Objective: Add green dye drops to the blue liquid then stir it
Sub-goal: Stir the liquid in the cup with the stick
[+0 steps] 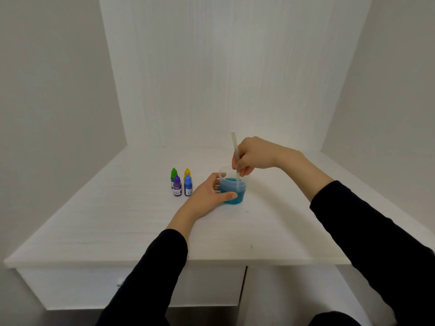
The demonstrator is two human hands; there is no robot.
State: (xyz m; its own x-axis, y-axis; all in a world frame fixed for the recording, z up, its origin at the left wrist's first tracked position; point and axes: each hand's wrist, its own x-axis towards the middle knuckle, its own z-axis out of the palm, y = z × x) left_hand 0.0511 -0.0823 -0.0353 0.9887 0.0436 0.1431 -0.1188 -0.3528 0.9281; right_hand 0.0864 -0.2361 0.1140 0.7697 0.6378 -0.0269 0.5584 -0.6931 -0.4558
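A clear plastic cup (237,192) of blue-green liquid stands mid-table. My left hand (207,195) wraps around its left side, thumb across the front. My right hand (253,156) hovers above the cup, pinching a pale translucent stirring rod (235,151) that stands nearly upright with its lower end in the liquid. The green dye bottle (173,175) stands capped at the back left of a small group of bottles, left of the cup.
A yellow bottle (187,172), a purple bottle (177,186) and a blue bottle (187,185) stand with the green one. White walls close in the white table (117,227) at the back and both sides. A drawer front sits below the near edge.
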